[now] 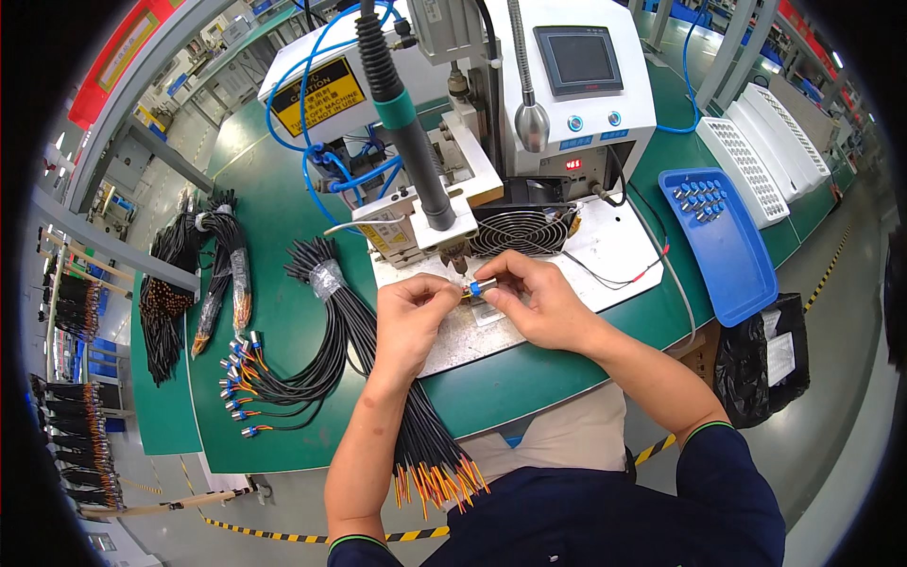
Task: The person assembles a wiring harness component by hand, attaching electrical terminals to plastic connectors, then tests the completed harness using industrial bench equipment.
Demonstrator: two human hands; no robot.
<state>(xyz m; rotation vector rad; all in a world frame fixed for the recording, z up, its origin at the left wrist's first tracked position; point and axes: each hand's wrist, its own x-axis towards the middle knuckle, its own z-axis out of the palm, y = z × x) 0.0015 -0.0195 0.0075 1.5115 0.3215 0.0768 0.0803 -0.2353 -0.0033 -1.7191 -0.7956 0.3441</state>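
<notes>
Under the tip of a soldering machine (458,255), both my hands meet above its metal base plate. My right hand (548,302) pinches a small silver and blue round connector (483,285) between thumb and fingers. Just left of it, my left hand (413,317) is closed, thumb against fingertips, on a thin wire that shows only faintly beside the connector. A bundle of black cables (354,317) passes beneath my left forearm, its orange and yellow wire ends (439,480) hanging over the table's front edge. Several cables with connectors on their ends (244,378) lie to the left.
A blue tray (727,269) with several connectors (701,198) lies at the right, near white perforated racks (751,156). More black cable bundles (219,255) rest on the green table (274,444) at left. A coil-shaped guard (520,233) stands behind my hands; a black-bagged bin (756,369) sits below right.
</notes>
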